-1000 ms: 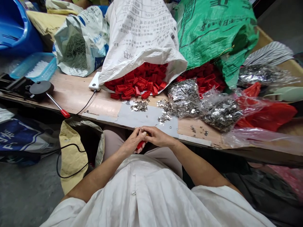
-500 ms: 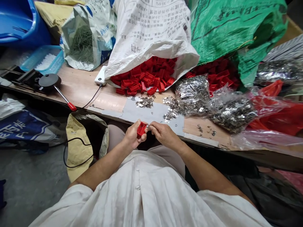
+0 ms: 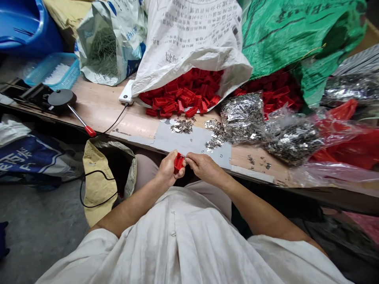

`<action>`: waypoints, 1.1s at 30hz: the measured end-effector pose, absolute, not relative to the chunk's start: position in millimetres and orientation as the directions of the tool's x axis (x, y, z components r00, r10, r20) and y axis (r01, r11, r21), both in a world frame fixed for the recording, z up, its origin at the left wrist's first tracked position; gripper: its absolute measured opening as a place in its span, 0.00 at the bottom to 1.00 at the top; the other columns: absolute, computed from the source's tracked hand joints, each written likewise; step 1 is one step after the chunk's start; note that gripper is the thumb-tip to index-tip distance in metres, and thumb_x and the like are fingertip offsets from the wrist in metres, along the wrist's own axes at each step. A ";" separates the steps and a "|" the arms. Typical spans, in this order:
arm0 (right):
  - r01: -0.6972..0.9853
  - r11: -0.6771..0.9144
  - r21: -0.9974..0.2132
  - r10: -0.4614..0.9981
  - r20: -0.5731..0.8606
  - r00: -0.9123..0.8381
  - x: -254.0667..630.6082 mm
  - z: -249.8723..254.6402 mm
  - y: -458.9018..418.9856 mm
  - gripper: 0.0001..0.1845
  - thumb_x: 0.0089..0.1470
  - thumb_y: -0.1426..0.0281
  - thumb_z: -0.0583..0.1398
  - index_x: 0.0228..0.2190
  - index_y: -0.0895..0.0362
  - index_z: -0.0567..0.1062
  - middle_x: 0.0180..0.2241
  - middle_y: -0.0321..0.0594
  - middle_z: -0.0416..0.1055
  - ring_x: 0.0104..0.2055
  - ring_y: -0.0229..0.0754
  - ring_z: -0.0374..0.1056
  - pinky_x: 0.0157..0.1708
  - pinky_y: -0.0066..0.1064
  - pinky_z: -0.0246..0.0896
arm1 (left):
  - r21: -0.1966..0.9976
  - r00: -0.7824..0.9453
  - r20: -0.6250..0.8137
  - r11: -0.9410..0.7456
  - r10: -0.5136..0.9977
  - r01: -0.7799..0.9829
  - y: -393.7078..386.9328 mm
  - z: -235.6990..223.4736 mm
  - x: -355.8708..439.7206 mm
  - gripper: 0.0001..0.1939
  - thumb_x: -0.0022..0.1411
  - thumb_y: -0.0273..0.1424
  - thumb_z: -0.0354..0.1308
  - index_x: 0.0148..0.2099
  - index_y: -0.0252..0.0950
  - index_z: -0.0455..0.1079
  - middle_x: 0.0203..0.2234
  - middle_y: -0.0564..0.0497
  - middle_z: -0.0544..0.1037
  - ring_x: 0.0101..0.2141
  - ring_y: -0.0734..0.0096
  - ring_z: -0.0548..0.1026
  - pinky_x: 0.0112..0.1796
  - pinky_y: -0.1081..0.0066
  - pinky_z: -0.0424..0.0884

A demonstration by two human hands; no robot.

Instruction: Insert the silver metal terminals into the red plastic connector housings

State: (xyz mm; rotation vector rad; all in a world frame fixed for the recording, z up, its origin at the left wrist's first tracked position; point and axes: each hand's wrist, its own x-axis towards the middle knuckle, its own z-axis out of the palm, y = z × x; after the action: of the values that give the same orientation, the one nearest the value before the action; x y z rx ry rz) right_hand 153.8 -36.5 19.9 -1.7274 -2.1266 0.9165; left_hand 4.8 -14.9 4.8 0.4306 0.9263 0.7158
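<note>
Left hand (image 3: 168,169) exposes red case (image 3: 179,163) (mostly hidden before).

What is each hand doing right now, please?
Left hand: closed, holding a red plastic part.
Right hand: fingers pinched at its edge.

A small, hollow red plastic housing (image 3: 179,164), open side visible, sits tilted in the left hand (image 3: 168,169); a slender metallic piece (image 3: 184,157), mostly hidden by the right hand (image 3: 205,169), adjoins its far right edge.
</note>
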 end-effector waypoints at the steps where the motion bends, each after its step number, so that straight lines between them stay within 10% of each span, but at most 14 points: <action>1: 0.797 0.095 -0.596 0.945 -0.199 -0.261 152.6 19.9 -37.0 0.13 0.65 0.67 0.48 0.31 0.55 0.69 0.27 0.36 0.71 0.28 0.37 0.64 0.30 0.27 0.50 | 0.634 0.396 -0.560 0.684 0.728 -0.361 -16.0 4.3 5.1 0.14 0.65 0.42 0.49 0.33 0.36 0.58 0.18 0.55 0.69 0.10 0.80 0.61 0.11 0.80 0.48; 22: 0.975 0.121 -0.188 0.914 -0.363 -0.183 147.9 21.9 -41.2 0.14 0.65 0.65 0.47 0.39 0.55 0.71 0.32 0.47 0.76 0.31 0.45 0.70 0.27 0.31 0.47 | 0.724 0.362 -0.500 0.609 0.787 -0.323 -24.4 -5.5 6.4 0.18 0.62 0.47 0.52 0.33 0.38 0.57 0.18 0.57 0.69 0.10 0.81 0.61 0.13 0.81 0.46; 33: 0.966 0.137 -0.219 0.937 -0.288 -0.198 147.4 17.4 -45.9 0.15 0.65 0.67 0.46 0.37 0.56 0.71 0.31 0.46 0.75 0.31 0.44 0.70 0.28 0.31 0.49 | 0.612 0.481 -0.518 0.700 0.707 -0.368 -26.1 -12.7 7.5 0.15 0.62 0.43 0.52 0.32 0.37 0.57 0.19 0.56 0.69 0.10 0.82 0.60 0.12 0.80 0.48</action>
State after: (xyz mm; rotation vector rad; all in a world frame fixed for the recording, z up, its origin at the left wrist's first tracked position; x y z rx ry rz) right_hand 147.4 -45.9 17.4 -2.0382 -2.4282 0.5795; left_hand 7.5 -26.1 -12.7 0.4551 0.8353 0.6836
